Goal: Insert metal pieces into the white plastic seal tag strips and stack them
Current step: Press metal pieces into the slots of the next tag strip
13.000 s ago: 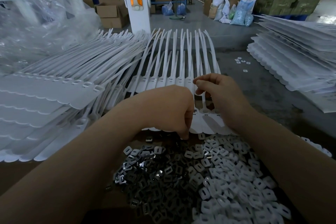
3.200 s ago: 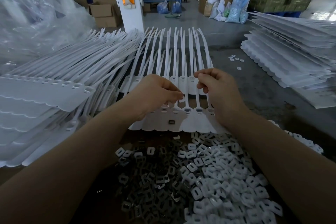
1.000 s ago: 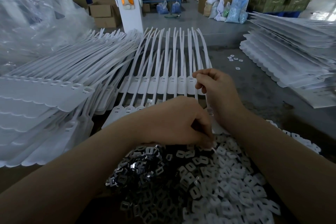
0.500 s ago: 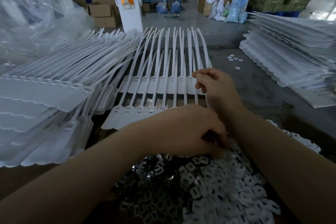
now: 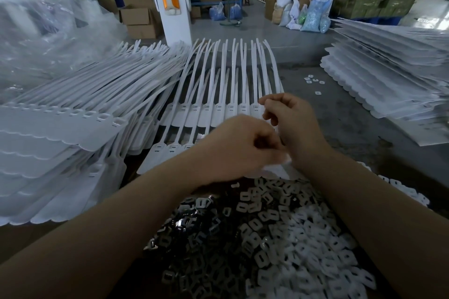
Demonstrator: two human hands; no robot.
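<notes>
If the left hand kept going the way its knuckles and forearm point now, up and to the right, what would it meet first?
Most likely the right hand, just beyond the left hand; they already look close or touching over the seal tag strip, though depth is unclear.

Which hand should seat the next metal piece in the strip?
Probably the left hand: its curled fingers sit right over the strip, nearest the metal pieces. The right hand is beside it, apparently steadying the strip. What either grip holds is hidden.
</notes>
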